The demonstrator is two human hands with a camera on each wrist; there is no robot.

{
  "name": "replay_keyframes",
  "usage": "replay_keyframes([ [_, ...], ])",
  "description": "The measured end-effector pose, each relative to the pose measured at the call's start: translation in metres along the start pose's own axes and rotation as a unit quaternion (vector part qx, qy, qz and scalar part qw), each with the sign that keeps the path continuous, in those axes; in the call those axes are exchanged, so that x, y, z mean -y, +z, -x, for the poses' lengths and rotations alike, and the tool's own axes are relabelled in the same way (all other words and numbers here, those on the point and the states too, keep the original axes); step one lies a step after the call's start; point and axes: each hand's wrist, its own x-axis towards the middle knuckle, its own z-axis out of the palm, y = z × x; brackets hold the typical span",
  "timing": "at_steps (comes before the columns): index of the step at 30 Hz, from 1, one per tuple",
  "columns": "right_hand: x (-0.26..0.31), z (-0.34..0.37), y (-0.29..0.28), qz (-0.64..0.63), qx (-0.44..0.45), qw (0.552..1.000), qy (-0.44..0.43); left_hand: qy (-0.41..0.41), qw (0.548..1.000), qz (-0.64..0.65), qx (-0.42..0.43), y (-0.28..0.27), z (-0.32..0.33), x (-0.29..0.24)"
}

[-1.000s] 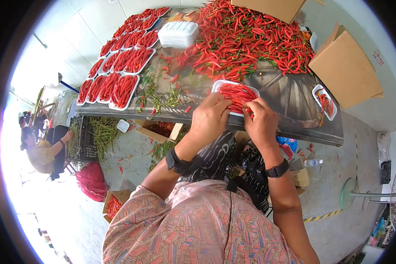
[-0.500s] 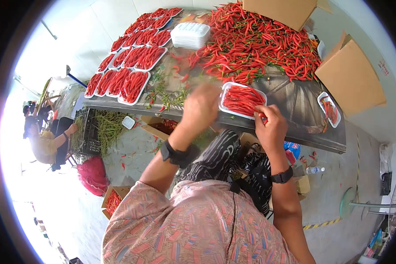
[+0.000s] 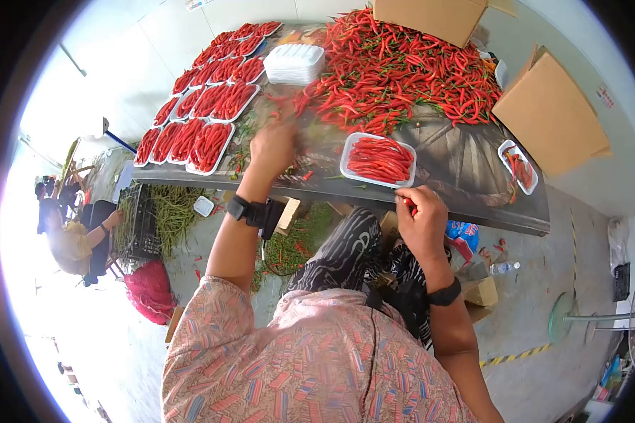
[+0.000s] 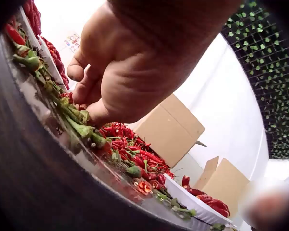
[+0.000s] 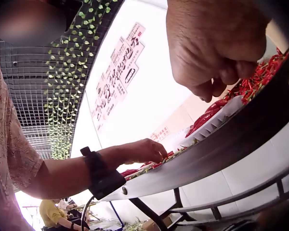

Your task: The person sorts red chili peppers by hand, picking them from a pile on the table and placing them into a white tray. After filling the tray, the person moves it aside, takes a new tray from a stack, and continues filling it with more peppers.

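My left hand [image 3: 274,149] is blurred in the head view, low over the tabletop beside loose green stems and red bits. In the left wrist view its thumb and fingers point down among green stems [image 4: 79,126] and red chili peppers [image 4: 130,147]; I cannot tell whether they pinch anything. My right hand [image 3: 423,218] is at the table's front edge, pinching a small red chili pepper [image 3: 410,204] in curled fingers. Just beyond it sits a white foam tray [image 3: 345,161] filled with red chilies [image 3: 381,159] laid lengthwise.
Rows of filled trays [image 3: 208,148] stand at the table's left, near a stack of white trays [image 3: 294,65]. Behind lies a large chili heap [image 3: 409,74], with cardboard boxes [image 3: 554,116] beyond. A small tray [image 3: 505,148] holds chilies at right. Another person [image 3: 74,236] sits far left.
Both hands were at the filled tray. The left hand has moved away leftward to the loose stems; the right has drawn back to the table edge with a chili pepper.
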Motion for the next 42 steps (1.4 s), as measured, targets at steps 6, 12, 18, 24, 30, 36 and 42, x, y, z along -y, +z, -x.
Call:
replay_keyframes([
  [6,0.012,0.007,0.010,-0.221,0.053,0.962,0.151,-0.040,0.900,0.431,-0.038,-0.005,0.033,-0.040],
  [12,0.034,-0.006,0.003,-0.420,0.093,0.850,0.304,0.006,0.775,0.612,0.158,-0.015,0.075,-0.096],
  [18,0.028,-0.001,-0.004,-0.477,0.098,0.804,0.341,0.045,0.717,0.671,0.184,-0.005,0.080,-0.104],
  [24,0.029,0.003,-0.003,-0.422,0.065,0.847,0.317,0.034,0.725,0.664,0.179,-0.015,0.085,-0.106],
  [30,0.027,0.005,0.006,-0.038,-0.005,0.999,0.014,0.211,0.904,0.365,-0.071,-0.017,0.088,-0.106],
  [36,-0.018,0.012,-0.007,-0.705,0.158,0.557,0.410,0.064,0.887,0.456,-0.036,-0.031,0.088,-0.109],
  [42,0.037,0.011,-0.018,-0.703,0.110,0.550,0.436,0.095,0.876,0.472,-0.018,-0.034,0.092,-0.120],
])
